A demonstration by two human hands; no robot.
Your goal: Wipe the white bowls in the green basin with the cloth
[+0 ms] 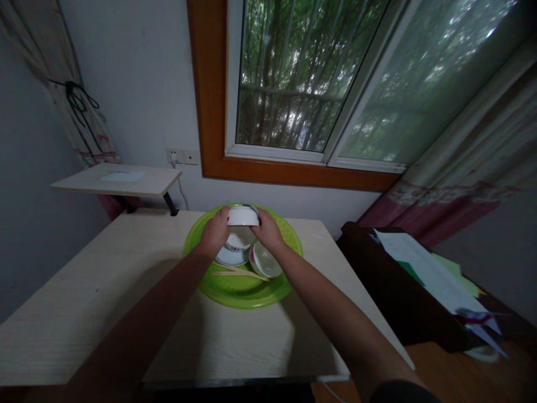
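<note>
Both hands grip a white bowl point(243, 216) from its two sides, raised over a round green tray point(247, 299). My left hand point(216, 229) is closed on the bowl's left side, and my right hand point(268, 229) on its right side. Below it in the tray, a second white bowl point(240, 239) with a patterned rim sits by a white plate point(231, 256). To the right, another bowl point(267, 262) with a pink floral pattern leans tilted. Several light wooden chopsticks point(239, 271) lie in front of the plate. My hands partly hide the bowls.
The tray stands on a pale wooden table point(104, 302). A small raised shelf point(121, 178) with a paper on it is at the back left. Beyond the table is a window point(310, 78). Papers point(428, 268) lie on a dark piece of furniture point(398, 296) at right.
</note>
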